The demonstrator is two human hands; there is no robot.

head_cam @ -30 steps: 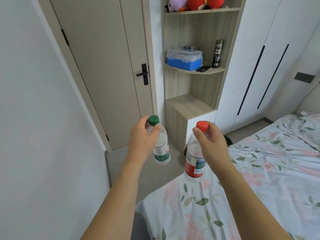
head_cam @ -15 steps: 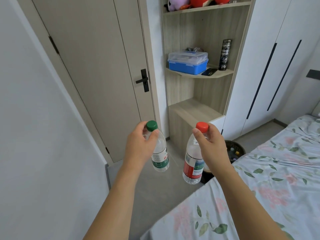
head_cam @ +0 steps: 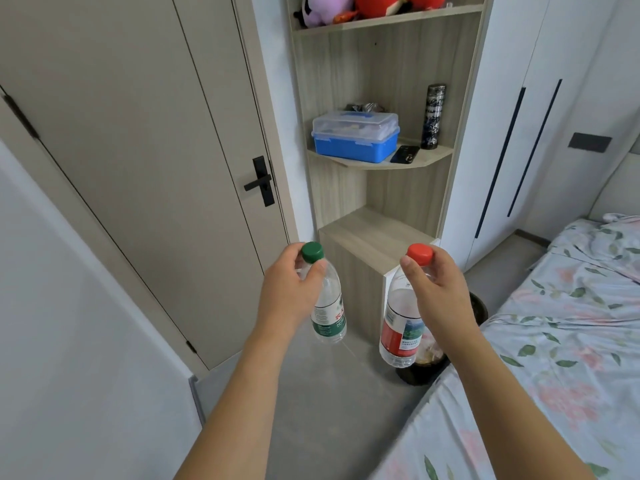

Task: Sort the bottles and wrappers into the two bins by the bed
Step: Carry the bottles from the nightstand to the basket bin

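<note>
A grey floor runs up the middle of the frame, between a white wall at lower left and a bed with a floral sheet at lower right. A beige door with a black handle fills the upper left. Right of it, in the upper centre, stands a wooden shelf unit; its middle shelf carries a blue box with a clear lid, a dark phone and a tall dark flask, and plush toys sit on the top shelf. White wardrobe doors with dark strip handles take the upper right. At centre frame both arms reach forward. The left hand has its fingers curled round the neck of a green-capped bottle, held over the floor. The right hand grips the neck of a red-capped bottle, which hangs in front of a dark bin on the floor between the shelf unit and the bed edge; the bin is partly hidden by bottle and arm
</note>
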